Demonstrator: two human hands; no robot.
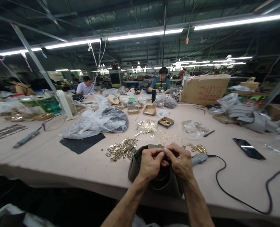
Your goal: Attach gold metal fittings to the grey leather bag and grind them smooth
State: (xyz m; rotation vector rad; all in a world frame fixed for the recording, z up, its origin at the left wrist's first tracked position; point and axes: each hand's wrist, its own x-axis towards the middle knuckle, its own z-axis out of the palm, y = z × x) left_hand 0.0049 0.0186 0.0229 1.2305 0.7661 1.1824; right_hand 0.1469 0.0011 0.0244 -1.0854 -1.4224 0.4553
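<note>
A dark olive-grey bag (135,167) stands at the table's front edge with its opening facing up. My left hand (151,162) and my right hand (179,159) meet over its far rim, thumbs and fingertips pinched together. Whatever lies between the fingertips is too small to make out. Left of the bag is a pile of gold-coloured metal frames (119,151). More gold pieces (197,148) lie beyond my right hand. A grey corded tool (199,159) rests just right of that hand.
A black phone (248,148) lies at the right. A plastic-wrapped bundle (97,121), a black sheet (82,143), a small tray (166,122) and a large carton (204,90) stand farther back. Two people sit beyond the table. A black cord (234,195) curves across the right side.
</note>
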